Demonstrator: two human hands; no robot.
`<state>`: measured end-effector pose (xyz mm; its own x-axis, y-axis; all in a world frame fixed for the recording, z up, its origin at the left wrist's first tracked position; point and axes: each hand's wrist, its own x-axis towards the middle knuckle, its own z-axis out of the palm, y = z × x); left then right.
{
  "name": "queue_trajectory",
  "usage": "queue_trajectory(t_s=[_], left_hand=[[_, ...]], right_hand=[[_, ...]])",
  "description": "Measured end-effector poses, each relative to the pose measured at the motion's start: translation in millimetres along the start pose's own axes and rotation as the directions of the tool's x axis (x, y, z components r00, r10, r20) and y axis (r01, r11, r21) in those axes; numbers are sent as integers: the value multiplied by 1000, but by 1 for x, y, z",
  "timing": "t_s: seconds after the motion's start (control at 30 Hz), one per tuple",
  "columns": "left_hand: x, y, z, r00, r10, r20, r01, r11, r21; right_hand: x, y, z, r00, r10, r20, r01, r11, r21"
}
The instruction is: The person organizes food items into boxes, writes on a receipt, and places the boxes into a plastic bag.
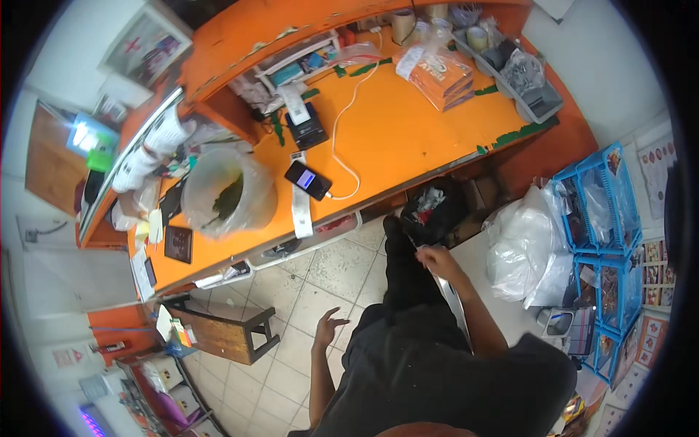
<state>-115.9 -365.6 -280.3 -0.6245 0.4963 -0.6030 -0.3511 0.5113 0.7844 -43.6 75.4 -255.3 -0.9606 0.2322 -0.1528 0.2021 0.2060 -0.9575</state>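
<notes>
In my head view, my left hand (330, 328) hangs over the tiled floor (285, 353), its fingers loosely spread and bare, with a wooden stool (224, 333) to their left. My right hand (439, 262) has its fingers bent by the left edge of the white counter (477, 266); I cannot tell whether they grip anything. Beyond them sits a black bin bag (447, 221); to their right, clear plastic bags (520, 244). Farther forward and left, a smartphone (309, 179) rests on the orange counter (408, 138).

Head-worn fisheye, looking down, orange counter (415, 142) ahead
</notes>
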Motion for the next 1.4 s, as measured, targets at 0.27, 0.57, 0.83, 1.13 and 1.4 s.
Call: queue_trajectory(t_s=[0.27,0.57,0.83,1.13,1.4], left_hand=[[60,66,-52,957,-114,-266,137,988,70],[237,290,26,976,127,175,-165,959,229],[328,394,51,921,202,334,-289,928,237],[361,362,55,873,303,382,-454,790,411],[379,381,66,890,290,353,-392,881,265]], right_hand=[[252,-30,-147,662,-346,-665,171,933,-315],[450,-89,-253,425,-449,-786,-346,722,-600],[375,-88,-218,643,-397,-655,-196,741,-642],[304,-93,-166,806,-309,-505,-152,717,-680],[300,-107,-165,772,-327,-545,-106,780,-617]])
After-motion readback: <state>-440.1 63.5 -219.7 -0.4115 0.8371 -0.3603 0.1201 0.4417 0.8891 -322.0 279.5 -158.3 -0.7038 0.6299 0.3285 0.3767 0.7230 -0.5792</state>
